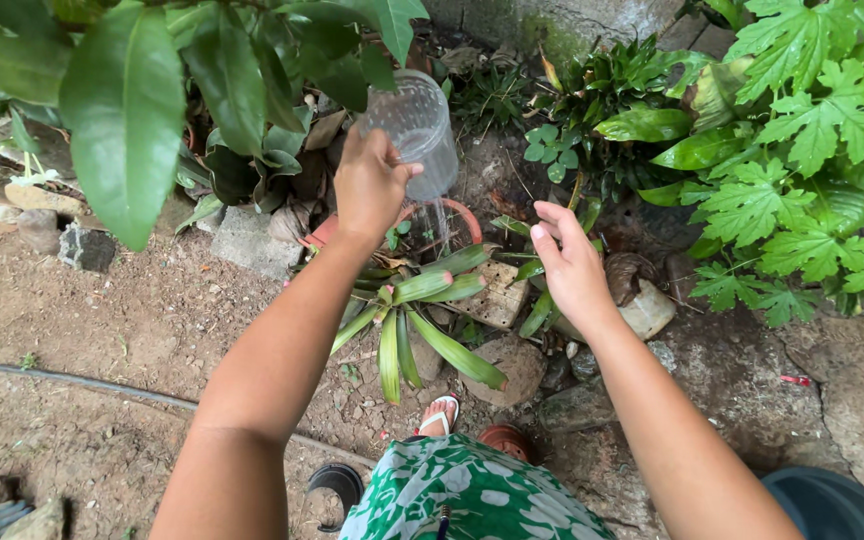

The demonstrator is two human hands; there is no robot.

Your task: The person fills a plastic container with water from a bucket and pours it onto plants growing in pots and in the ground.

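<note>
Cup [420,135]: clear plastic, tipped mouth-down over the pot, held up among the dark leaves — a thin stream is falling from its lip.
Left hand [370,188]: clenched round the cup's side, thumb across the front, arm reaching forward from low in the frame.
Water [439,220]: running down in a narrow thread, landing inside the pot rim.
Pot [464,215]: terracotta, round; only part of the rim is showing behind the plant's leaves. Soil inside mostly hidden.
Right hand [570,265]: released, fingers spread and slightly curled, gripping nothing — hovering just beside the pot, near a green leaf tip; whether it is brushing that leaf I cannot tell.
Plant [417,330]: rosette of strap leaves, yellow-green, fanning out toward the person below the pot.
Step in hand: pouring, by my reading — the cup is looking nearly drained, since little water is showing inside it.
Next move calls for: keeping the tilt steady so the stream is staying within the rim, and keeping the open hand out of the stream.
Ground: bare dirt, flat stones [512,365] round the plant, a dark hose [72,385] lying across the soil at left.
Around: big lobed leaves [812,150] at right, a broad leaf [124,115] hanging at upper left.
Person: green-and-white patterned garment [462,495], one sandalled foot [439,415] showing.
</note>
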